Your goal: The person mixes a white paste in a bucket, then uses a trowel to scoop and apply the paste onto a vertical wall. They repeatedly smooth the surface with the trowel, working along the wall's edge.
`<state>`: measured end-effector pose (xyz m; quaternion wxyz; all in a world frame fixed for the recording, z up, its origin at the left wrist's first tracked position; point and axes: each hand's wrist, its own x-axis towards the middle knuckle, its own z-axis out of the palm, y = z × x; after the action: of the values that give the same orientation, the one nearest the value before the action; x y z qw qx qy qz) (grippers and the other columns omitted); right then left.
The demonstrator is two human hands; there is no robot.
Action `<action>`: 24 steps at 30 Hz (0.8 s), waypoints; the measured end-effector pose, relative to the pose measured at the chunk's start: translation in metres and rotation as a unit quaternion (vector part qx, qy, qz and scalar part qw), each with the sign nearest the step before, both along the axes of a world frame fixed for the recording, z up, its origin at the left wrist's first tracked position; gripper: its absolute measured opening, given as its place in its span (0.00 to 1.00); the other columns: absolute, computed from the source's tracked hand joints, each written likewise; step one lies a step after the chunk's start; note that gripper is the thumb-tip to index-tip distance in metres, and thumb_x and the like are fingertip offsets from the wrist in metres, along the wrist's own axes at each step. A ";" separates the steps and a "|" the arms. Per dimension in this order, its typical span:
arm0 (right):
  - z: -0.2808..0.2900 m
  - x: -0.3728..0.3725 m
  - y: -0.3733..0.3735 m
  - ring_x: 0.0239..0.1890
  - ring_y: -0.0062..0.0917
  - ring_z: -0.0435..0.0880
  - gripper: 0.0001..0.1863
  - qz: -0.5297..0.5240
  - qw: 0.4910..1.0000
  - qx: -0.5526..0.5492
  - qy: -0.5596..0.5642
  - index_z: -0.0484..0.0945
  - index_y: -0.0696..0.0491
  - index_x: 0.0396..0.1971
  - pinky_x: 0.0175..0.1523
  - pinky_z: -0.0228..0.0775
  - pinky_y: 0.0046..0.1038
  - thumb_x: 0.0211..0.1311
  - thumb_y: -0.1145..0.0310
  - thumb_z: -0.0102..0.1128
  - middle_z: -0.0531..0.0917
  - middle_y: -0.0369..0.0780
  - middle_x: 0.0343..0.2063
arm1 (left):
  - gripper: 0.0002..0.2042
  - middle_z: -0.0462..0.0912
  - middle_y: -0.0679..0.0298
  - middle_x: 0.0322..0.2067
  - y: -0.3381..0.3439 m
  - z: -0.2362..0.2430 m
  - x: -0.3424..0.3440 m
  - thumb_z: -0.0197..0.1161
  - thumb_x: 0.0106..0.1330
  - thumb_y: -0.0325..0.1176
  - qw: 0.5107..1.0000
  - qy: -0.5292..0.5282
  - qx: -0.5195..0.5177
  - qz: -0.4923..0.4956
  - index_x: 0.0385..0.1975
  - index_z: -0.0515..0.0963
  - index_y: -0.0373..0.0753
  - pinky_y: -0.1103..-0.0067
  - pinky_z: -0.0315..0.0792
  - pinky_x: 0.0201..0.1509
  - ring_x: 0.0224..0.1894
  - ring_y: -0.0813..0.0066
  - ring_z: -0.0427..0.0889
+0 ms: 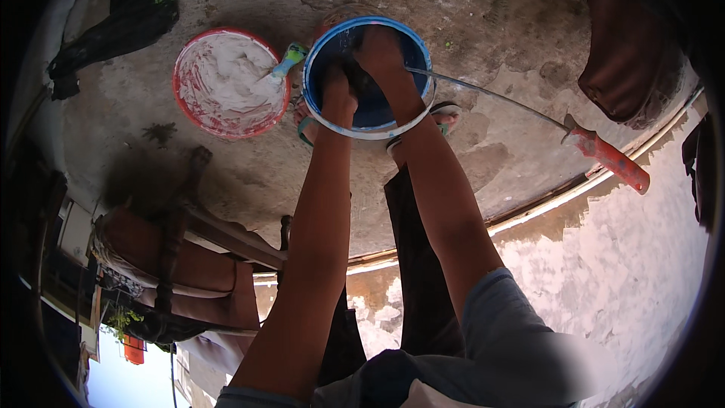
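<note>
Both my arms reach down into a blue bucket (pixel 311 79) with a white wire handle (pixel 375 135). My left hand (pixel 337 92) is low inside it, its fingers curled in deep shadow. Toward the far wall of the bucket, my right hand (pixel 380 51) is bent over and closed, its fingertips hidden. A dark shape lies between the hands, too dim to name. From beside my right wrist, a long metal rod (pixel 491 93) runs out over the rim to a worn red handle (pixel 609 157), like that of a paint roller; its other end is hidden.
Left of the bucket stands a red-rimmed tub (pixel 226 57) of thick whitish paste, with a green-and-blue-handled brush (pixel 289 59) at its edge. A dark bag (pixel 143 4) lies far left. Wooden furniture (pixel 226 234) is near left; a patchily painted wall (pixel 604 264) is near right. My sandalled feet flank the bucket.
</note>
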<state>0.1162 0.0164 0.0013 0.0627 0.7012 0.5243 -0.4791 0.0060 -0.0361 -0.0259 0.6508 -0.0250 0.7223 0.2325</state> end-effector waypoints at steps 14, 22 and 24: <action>-0.016 0.008 0.007 0.51 0.42 0.81 0.26 -0.004 0.992 -0.095 0.087 0.81 0.57 0.47 0.59 0.69 0.38 0.64 0.49 0.53 0.82 0.52 0.49 | 0.18 0.78 0.62 0.49 0.019 0.039 0.014 0.50 0.74 0.42 0.991 0.089 -0.101 -0.012 0.57 0.70 0.40 0.77 0.78 0.44 0.47 0.72 0.79; -0.036 0.020 -0.005 0.52 0.42 0.81 0.25 0.073 0.992 -0.044 0.097 0.82 0.57 0.47 0.59 0.69 0.37 0.60 0.51 0.57 0.82 0.53 0.46 | 0.15 0.78 0.58 0.49 -0.011 0.034 0.003 0.47 0.75 0.38 0.970 -0.108 0.096 0.197 0.55 0.70 0.39 0.68 0.74 0.56 0.50 0.66 0.79; -0.012 0.020 0.001 0.52 0.41 0.81 0.23 0.054 0.993 -0.066 0.084 0.82 0.57 0.46 0.58 0.70 0.37 0.59 0.54 0.57 0.83 0.53 0.45 | 0.15 0.78 0.58 0.50 -0.012 0.034 0.004 0.47 0.75 0.38 0.961 -0.126 0.102 0.225 0.55 0.70 0.39 0.67 0.73 0.58 0.50 0.65 0.79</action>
<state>0.1360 0.0178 -0.0104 0.0903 0.6232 0.5322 -0.5659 0.0100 -0.0482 0.0079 0.6665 -0.1490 0.5826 0.4407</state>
